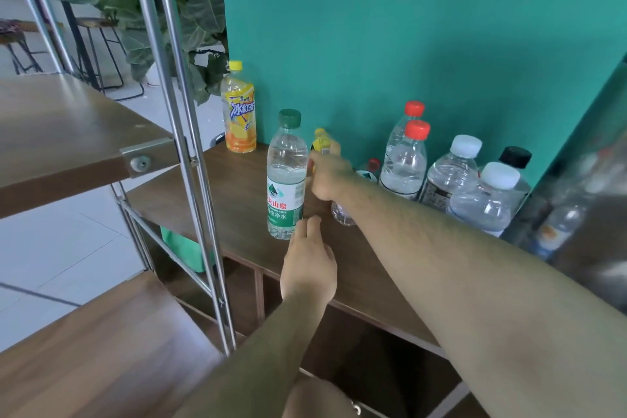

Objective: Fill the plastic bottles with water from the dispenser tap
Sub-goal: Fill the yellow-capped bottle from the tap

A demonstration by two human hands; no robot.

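A clear bottle with a green cap and green label (pixel 285 176) stands upright on the brown wooden shelf (pixel 237 187), about two-thirds full of water. My left hand (pixel 308 261) lies just in front of its base, fingers loosely extended, fingertips beside the bottle's foot. My right hand (pixel 327 176) reaches in from the right and grips a small yellow-capped bottle (pixel 321 141) right behind the green-capped one. A clear bottle base (pixel 342 215) shows under my right wrist. No dispenser tap is in view.
A yellow iced-tea bottle (pixel 238 112) stands at the shelf's far left by the teal wall (pixel 407 27). Several clear bottles with red (pixel 403 159), white (pixel 451 176) and black (pixel 515 159) caps crowd the right. A steel-pole rack (pixel 183 146) stands left, a shiny metal surface (pixel 583 214) right.
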